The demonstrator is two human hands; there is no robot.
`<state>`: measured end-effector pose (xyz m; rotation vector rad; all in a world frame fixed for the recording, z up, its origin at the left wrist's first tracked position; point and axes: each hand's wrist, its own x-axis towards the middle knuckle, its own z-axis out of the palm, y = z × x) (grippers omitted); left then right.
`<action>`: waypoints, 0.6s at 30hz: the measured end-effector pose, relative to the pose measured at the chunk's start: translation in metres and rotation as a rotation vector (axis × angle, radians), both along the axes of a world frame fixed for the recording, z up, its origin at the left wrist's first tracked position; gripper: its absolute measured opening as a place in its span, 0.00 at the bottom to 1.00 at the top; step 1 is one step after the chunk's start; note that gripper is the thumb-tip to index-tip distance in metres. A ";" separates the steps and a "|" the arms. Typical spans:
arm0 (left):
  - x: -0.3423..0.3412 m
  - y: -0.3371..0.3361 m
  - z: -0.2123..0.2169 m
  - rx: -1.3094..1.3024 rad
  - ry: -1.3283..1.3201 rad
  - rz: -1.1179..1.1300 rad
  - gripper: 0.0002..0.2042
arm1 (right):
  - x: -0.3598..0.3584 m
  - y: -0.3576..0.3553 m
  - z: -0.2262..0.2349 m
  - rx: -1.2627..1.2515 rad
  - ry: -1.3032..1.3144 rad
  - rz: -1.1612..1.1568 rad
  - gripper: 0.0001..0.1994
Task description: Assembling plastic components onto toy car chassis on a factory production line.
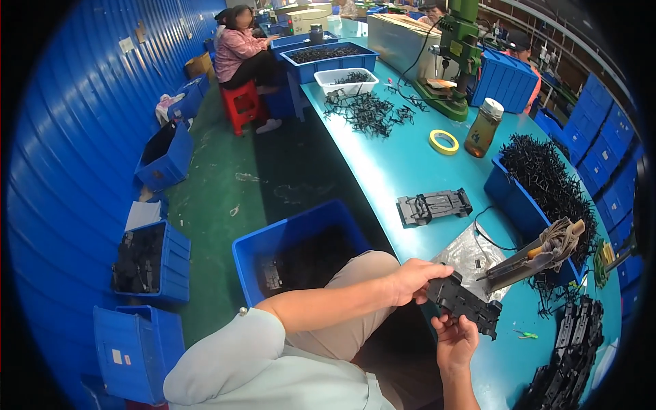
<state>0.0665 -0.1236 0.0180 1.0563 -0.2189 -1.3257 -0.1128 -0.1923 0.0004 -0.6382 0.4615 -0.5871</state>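
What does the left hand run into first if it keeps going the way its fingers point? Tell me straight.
The left hand points right, and its fingers already grip the black plastic part. Beyond that, probably the clear plastic bag on the table, though depth is unclear.

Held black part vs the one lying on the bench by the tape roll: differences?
The held black part is gripped at both ends by the left hand and right hand, tilted, off the surface; the bench part lies flat on the turquoise table, untouched. The held one looks darker; the bench one greyer. Both are flat, elongated moulded plastic pieces.
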 end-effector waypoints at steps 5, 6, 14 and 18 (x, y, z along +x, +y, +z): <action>-0.003 0.035 0.001 -0.087 -0.059 -0.073 0.14 | -0.014 0.012 0.001 -0.085 0.058 0.079 0.11; -0.006 0.040 0.005 -0.068 -0.066 -0.057 0.12 | -0.016 0.020 0.008 -0.131 0.092 0.076 0.11; 0.005 0.094 0.025 -0.286 -0.327 0.274 0.14 | 0.012 0.036 0.050 -1.617 0.201 -0.030 0.23; 0.011 0.105 0.028 -0.333 -0.171 0.121 0.16 | 0.017 0.044 0.047 -1.945 0.281 -0.164 0.24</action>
